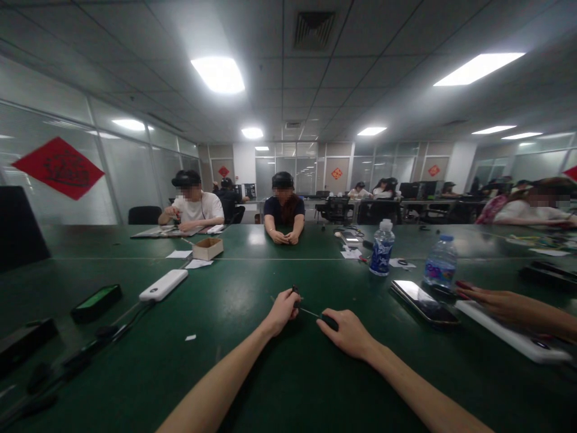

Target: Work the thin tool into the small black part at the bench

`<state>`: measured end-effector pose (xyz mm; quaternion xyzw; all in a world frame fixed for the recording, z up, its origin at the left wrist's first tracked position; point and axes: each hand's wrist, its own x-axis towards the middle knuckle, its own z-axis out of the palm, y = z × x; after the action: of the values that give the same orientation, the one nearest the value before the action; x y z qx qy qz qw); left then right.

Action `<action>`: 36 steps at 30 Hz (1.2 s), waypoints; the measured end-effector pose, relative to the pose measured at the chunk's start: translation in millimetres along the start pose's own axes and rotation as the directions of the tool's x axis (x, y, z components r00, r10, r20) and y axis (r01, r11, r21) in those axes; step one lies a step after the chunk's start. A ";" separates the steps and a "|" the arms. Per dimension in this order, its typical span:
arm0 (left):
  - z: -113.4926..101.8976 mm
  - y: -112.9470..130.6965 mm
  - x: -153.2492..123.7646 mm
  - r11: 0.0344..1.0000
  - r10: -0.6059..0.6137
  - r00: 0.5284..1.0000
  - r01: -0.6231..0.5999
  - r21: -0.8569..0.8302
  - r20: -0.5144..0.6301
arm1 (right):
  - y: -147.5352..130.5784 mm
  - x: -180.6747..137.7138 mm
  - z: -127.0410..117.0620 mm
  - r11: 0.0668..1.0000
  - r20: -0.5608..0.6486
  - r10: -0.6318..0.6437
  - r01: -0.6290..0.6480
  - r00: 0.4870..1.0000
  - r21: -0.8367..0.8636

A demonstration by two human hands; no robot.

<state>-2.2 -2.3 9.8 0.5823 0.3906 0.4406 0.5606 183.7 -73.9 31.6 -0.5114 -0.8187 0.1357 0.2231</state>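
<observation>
My right hand [345, 331] is closed round the dark handle of a screwdriver [330, 322]. Its thin metal shaft points left, toward my left hand [283, 311]. Those fingers are pinched on a small dark object [295, 290], mostly hidden by the fingers, so its kind does not show. A thin rod-like piece pokes out beside the left fingers. Whether the screwdriver's tip touches the dark object I cannot make out. Both hands are just above the green tabletop [270, 385], close together near the middle.
To the right are a phone [424, 302], two water bottles [381, 249] and another person's hand [500, 304] by a long white device [509, 334]. On the left lie a white power bank [163, 285], cables and a green-topped box [97, 302]. A small carton [207, 248] stands farther back; people sit opposite.
</observation>
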 end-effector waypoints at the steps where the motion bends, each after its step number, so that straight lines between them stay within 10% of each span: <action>1: 0.1 0.2 -0.3 1.000 0.000 1.000 0.000 -0.004 0.001 | 0.4 0.0 0.4 1.000 -0.009 -0.004 0.004 1.000 -0.004; 36: 0.3 3.7 -2.8 1.000 0.000 1.000 0.000 -0.007 0.012 | -0.5 -1.8 -1.7 1.000 0.013 0.002 -0.002 1.000 0.028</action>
<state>-2.9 -5.3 13.3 0.5831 0.3857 0.4384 0.5648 184.8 -75.8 32.9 -0.5081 -0.8177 0.1505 0.2249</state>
